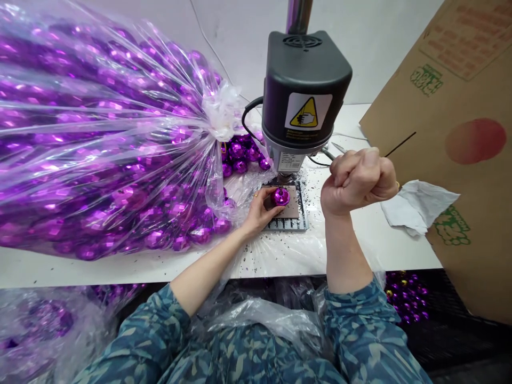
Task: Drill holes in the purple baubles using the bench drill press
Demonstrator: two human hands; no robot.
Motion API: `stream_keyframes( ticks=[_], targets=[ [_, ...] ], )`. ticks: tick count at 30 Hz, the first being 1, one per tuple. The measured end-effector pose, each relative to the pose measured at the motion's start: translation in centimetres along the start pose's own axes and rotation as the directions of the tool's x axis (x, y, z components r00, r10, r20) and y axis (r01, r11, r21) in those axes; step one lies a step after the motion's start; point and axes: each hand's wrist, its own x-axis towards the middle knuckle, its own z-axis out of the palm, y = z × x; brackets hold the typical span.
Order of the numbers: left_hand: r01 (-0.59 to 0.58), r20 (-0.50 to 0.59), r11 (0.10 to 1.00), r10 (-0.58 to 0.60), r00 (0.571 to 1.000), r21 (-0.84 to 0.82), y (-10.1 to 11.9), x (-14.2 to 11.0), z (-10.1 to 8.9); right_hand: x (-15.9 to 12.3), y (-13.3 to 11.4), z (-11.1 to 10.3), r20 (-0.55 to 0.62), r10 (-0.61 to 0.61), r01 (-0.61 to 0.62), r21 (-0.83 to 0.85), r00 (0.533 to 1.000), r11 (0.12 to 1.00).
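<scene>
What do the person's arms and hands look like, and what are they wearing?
Both arms wear loose teal-blue fabric sleeves printed with paler leaf shapes, pushed up to around the elbows so the forearms are bare. The left hand has a thin ring on one finger. The right hand shows a small gold-coloured ring at its edge. No gloves, no watch.

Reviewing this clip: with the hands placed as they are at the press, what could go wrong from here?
1. The left hand holds the shiny purple faceted ball ornament directly beneath the dark grey bench press head; its fingertips could be pinched.
2. The round ornament, steadied only by fingers on the flat metal base plate, may roll or shatter.
3. The right hand, fisted on the thin metal lever, might slip off.
</scene>
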Motion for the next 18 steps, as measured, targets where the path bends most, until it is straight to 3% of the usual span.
stream_keyframes(
  ticks=[7,18],
  targets=[
    [0.006,0.007,0.999,-0.005,1.0,-0.04,-0.2,-0.1,0.1,-0.6,0.8,-0.7,0.023,-0.134,0.133,0.049,0.991,0.99],
    [0.017,-0.003,0.996,-0.017,1.0,-0.085,-0.4,-0.2,0.4,-1.6,1.2,-1.6,0.019,-0.153,0.154,-0.055,0.988,0.987]
  ],
)
